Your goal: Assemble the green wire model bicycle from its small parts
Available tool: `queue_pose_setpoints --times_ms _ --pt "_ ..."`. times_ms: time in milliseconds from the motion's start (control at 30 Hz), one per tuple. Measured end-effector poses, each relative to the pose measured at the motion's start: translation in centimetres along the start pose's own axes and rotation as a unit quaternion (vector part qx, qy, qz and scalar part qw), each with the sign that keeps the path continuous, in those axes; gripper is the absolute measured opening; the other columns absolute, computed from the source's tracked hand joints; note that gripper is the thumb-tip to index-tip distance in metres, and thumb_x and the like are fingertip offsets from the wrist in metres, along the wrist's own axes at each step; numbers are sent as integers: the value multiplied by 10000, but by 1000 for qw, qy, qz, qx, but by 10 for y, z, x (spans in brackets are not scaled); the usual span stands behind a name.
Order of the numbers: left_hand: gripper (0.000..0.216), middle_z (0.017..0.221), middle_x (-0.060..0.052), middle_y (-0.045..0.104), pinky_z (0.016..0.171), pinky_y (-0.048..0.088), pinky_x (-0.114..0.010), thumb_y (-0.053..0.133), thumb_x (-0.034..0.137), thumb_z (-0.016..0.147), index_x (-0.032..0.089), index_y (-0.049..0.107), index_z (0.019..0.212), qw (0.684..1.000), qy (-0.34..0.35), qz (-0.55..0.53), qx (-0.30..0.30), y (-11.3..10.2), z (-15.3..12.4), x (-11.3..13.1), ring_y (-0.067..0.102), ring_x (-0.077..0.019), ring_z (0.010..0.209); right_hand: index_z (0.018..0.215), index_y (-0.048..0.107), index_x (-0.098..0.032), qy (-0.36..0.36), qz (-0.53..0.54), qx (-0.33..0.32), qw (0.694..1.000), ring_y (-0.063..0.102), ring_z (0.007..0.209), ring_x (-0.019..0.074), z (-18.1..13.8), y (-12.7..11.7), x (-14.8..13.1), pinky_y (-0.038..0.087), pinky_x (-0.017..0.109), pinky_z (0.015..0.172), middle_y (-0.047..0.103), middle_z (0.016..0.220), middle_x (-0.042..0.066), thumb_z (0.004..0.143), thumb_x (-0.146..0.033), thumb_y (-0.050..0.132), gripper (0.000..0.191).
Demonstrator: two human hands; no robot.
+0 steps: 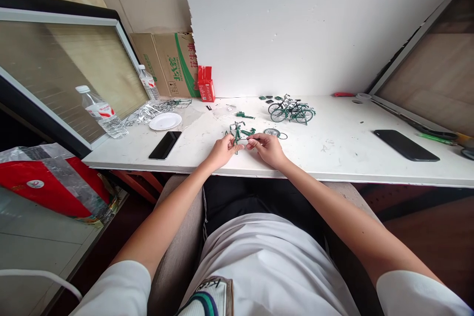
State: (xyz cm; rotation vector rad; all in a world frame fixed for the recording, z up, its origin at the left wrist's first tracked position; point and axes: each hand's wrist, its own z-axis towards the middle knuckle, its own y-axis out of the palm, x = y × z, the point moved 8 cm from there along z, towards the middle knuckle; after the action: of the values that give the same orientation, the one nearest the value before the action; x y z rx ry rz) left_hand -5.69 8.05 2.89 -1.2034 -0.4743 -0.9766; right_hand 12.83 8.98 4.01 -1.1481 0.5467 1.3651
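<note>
My left hand point(223, 150) and my right hand point(267, 148) meet near the front edge of the white table point(333, 153). Both pinch at a small green model bicycle frame point(237, 132) that stands partly built just beyond the fingers. The left fingers are closed on its lower part; the right fingertips pinch a tiny piece I cannot make out next to it. A loose small wheel point(272, 132) lies just right of the frame. Two finished green model bicycles point(292, 110) stand further back.
A black phone point(165, 144) and a white plate point(165, 121) lie to the left, with two water bottles point(103, 112) and plastic part frames. Another black phone point(406, 145) lies to the right. A red carton point(206, 84) and a cardboard box point(170, 64) stand at the back wall.
</note>
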Motion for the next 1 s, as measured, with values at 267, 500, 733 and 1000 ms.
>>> queue_pose_setpoints --times_ms 267,500,733,1000 --pt "441 685 37 525 634 345 -289 709 594 932 232 471 853 1000 7 20 -6 0 -2 3 480 -149 636 1051 764 -202 0 -2 0 1000 786 835 281 1 1 -1 609 417 843 819 878 96 953 -599 689 416" --pt "427 695 37 523 633 344 -279 706 583 941 226 483 868 999 15 30 -2 -1 -2 4 477 -144 652 1076 753 -186 -3 -11 -1 1000 788 848 269 1 0 -2 613 405 849 817 883 100 975 -598 662 434" --pt "394 705 34 552 628 348 -274 697 562 957 224 507 891 999 26 45 0 1 -1 4 503 -146 648 1076 750 -179 -4 -19 1 1000 796 857 278 0 0 -6 621 413 842 819 889 106 979 -590 666 431" --pt "361 687 24 571 620 343 -282 606 572 1020 229 533 933 993 15 116 -8 2 -3 9 542 -171 627 1091 759 -172 -21 -44 1 999 798 836 259 -1 1 -11 621 359 771 817 884 101 985 -575 667 427"
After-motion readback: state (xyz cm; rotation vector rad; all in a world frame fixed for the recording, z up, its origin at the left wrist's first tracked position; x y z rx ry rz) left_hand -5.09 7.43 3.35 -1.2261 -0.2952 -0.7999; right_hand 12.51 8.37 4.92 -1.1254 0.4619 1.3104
